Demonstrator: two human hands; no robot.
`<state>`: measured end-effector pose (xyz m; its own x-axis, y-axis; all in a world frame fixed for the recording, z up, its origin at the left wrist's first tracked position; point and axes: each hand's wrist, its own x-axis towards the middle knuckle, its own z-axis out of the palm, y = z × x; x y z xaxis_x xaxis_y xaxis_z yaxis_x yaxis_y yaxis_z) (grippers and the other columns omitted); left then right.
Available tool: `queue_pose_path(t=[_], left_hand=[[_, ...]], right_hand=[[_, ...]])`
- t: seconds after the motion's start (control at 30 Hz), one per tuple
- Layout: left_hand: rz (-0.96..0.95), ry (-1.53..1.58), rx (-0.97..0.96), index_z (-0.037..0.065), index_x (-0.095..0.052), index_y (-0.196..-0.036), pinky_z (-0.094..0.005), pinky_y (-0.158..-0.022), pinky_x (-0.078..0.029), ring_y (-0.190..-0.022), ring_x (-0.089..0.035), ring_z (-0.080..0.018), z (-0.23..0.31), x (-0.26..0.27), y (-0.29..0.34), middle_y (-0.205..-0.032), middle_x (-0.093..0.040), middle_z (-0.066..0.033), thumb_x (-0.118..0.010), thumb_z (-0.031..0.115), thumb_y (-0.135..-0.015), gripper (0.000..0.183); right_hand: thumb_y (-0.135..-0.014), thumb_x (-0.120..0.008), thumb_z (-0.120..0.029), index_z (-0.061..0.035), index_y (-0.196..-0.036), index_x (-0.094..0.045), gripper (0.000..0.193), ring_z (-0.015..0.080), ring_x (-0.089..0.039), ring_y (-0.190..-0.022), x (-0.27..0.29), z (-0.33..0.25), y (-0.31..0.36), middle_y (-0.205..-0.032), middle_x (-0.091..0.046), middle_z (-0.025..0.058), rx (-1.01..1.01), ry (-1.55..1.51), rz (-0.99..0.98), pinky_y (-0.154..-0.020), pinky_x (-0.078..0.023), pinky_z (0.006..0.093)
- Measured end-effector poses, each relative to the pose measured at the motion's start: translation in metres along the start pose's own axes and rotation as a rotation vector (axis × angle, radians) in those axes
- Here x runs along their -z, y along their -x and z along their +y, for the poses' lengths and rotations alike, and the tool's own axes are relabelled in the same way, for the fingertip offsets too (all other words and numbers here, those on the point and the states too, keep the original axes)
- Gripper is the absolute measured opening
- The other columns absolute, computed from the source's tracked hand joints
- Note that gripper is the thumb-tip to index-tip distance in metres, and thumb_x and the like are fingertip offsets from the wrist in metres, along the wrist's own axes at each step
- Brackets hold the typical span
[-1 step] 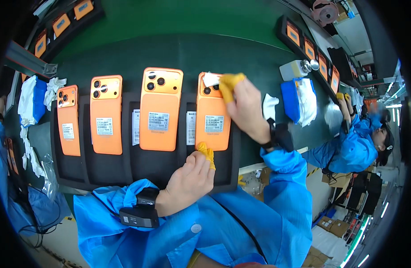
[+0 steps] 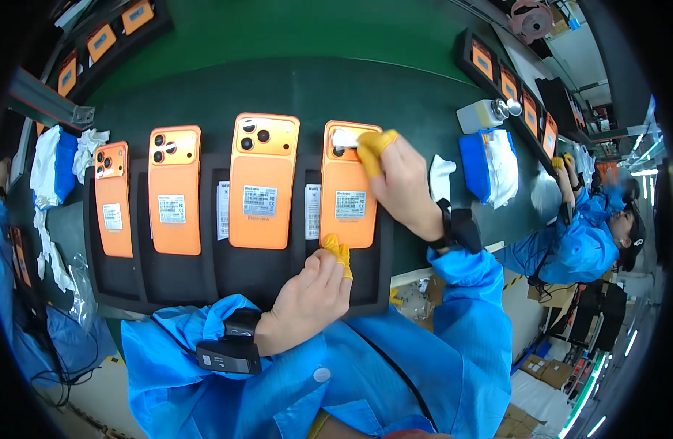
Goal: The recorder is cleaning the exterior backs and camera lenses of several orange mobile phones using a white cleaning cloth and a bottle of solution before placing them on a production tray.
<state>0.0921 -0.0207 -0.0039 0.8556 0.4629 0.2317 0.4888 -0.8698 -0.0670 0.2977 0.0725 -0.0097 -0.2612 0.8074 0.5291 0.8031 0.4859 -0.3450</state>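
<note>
An orange phone (image 2: 348,183) lies back up in the rightmost slot of a black foam tray (image 2: 183,282), a white label on its back. My left hand (image 2: 307,289), yellow finger cots on its fingertips, grips the phone's lower edge. My right hand (image 2: 406,175), also in yellow finger cots, pinches a small white wipe (image 2: 343,139) against the camera lenses, partly covering them. To the left, three more orange phones, the nearest of them a phone (image 2: 262,164) with uncovered lenses, rest back up in the other slots.
Right of the tray are a crumpled white wipe (image 2: 441,175), a blue pack of wipes (image 2: 477,164) and a white pump bottle (image 2: 482,115). Another blue pack (image 2: 47,167) stands at the left. Further trays of orange phones line the far edges. A co-worker (image 2: 570,227) in blue sits at the right.
My right hand has moved the wipe slightly downward over the camera lenses. My left hand stays at the phone's lower edge.
</note>
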Motion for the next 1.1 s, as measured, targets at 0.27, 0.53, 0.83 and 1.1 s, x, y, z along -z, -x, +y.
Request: queue_pose_path(t=[0.27, 0.53, 0.83, 1.1], left_hand=[[-0.007, 0.027, 0.033, 0.002, -0.062, -0.08, -0.0346, -0.077, -0.039, -0.089, -0.054, -0.0276, -0.003, -0.001, 0.007, -0.081, -0.057, -0.0125, -0.06, 0.016, -0.077, 0.015], [-0.004, -0.006, 0.026, 0.003, -0.062, -0.079, -0.0351, -0.078, -0.039, -0.089, -0.054, -0.0254, -0.005, 0.002, 0.003, -0.078, -0.056, -0.01, -0.064, 0.016, -0.077, 0.013], [-0.002, 0.206, 0.162, 0.0, -0.066, -0.094, -0.0399, -0.08, -0.038, -0.093, -0.054, -0.0275, -0.004, 0.009, 0.008, -0.097, -0.059, -0.015, -0.069, 0.019, -0.078, 0.026], [0.128, 1.452, 0.503, 0.001, -0.065, -0.107, -0.0291, -0.069, -0.049, -0.076, -0.06, -0.0243, 0.007, 0.029, -0.01, -0.094, -0.064, -0.0155, -0.065, -0.001, -0.08, 0.026]], right_hand=[[-0.08, -0.061, 0.002, 0.0, -0.098, -0.061, 0.018, 0.0278, -0.058, -0.065, 0.094, 0.054, 0.003, -0.077, -0.059, 0.0151, -0.4, 0.291, 0.487, -0.056, -0.044, 0.0348], [-0.08, -0.064, -0.006, 0.0014, -0.095, -0.062, 0.016, 0.0359, -0.06, -0.077, 0.115, 0.078, 0.05, -0.081, -0.061, 0.0203, -0.413, 0.665, 0.36, -0.066, -0.047, 0.0404], [-0.076, -0.067, -0.003, 0.0028, -0.096, -0.058, 0.022, 0.0394, -0.058, -0.071, 0.044, 0.045, 0.086, -0.079, -0.059, 0.019, -0.448, 0.462, 0.183, -0.066, -0.047, 0.0458], [-0.086, -0.062, 0.003, 0.0019, -0.102, -0.057, 0.017, 0.0108, -0.061, -0.088, 0.063, -0.005, 0.049, -0.094, -0.064, 0.0053, -0.679, -1.025, 0.074, -0.079, -0.049, 0.0238]])
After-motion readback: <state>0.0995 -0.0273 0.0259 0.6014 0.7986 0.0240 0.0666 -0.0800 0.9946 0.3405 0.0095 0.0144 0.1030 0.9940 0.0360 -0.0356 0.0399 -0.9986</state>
